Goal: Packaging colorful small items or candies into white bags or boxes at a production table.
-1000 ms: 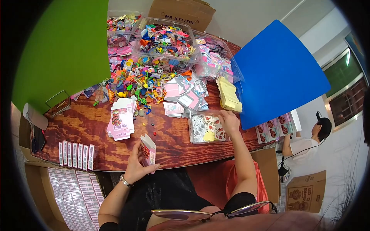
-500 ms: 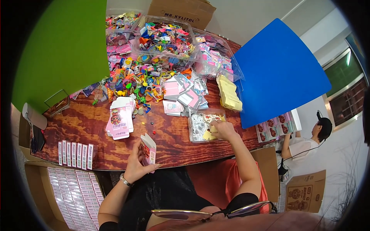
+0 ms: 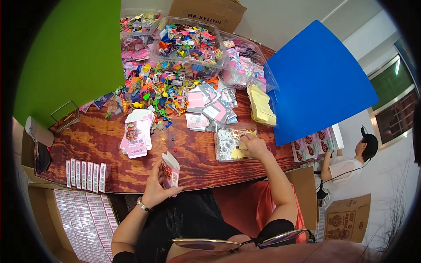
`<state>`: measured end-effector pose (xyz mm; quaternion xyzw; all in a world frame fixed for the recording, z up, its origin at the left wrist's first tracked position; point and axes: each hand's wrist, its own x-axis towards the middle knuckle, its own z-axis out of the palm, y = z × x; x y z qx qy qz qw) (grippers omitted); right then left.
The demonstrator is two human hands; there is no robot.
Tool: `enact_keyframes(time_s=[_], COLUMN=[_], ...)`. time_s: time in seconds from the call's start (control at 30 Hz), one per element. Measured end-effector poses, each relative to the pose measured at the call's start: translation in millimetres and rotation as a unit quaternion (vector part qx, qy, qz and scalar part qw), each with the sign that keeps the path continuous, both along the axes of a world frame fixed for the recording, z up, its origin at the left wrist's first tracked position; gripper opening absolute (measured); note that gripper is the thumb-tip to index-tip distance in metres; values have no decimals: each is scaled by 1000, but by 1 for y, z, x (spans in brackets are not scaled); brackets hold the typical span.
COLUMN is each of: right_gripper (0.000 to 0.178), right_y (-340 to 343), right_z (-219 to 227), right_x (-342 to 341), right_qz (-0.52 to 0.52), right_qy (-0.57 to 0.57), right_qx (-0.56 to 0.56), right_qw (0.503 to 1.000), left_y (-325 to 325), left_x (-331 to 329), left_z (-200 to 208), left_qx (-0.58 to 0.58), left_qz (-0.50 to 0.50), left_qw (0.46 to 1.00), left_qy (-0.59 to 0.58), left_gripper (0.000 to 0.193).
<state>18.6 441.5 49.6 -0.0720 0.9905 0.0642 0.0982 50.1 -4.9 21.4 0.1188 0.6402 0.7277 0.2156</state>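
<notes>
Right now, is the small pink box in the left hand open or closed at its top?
Open at the top: the pink box in the left hand has its pale flaps standing up, not folded over.

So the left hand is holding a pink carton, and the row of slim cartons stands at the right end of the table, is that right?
Not quite: the head view shows the row of slim cartons at the left end of the table. The left hand is holding a pink carton.
</notes>
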Motion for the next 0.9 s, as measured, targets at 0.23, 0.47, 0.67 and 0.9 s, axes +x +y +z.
enact_keyframes(time_s=[0.23,0.47,0.67,0.9], right_gripper=[42,35,28,20], right_y=[1,-3,-23,1], right_z=[-8,-18,11,11], right_x=[1,1,8,-2], right_qz=[6,50,-95,-194], right_qy=[36,126,161,134], right_qx=[15,59,-55,-352], right_qw=[999,989,981,906], left_y=[1,3,-2,-1], left_x=[2,2,3,3], left_z=[-1,1,-2,-1], left_qx=[6,8,3,4], left_qz=[-2,-2,7,9], left_qw=[1000,1000,1000,1000], left_qy=[-2,3,1,8], left_gripper=[112,112,113,112])
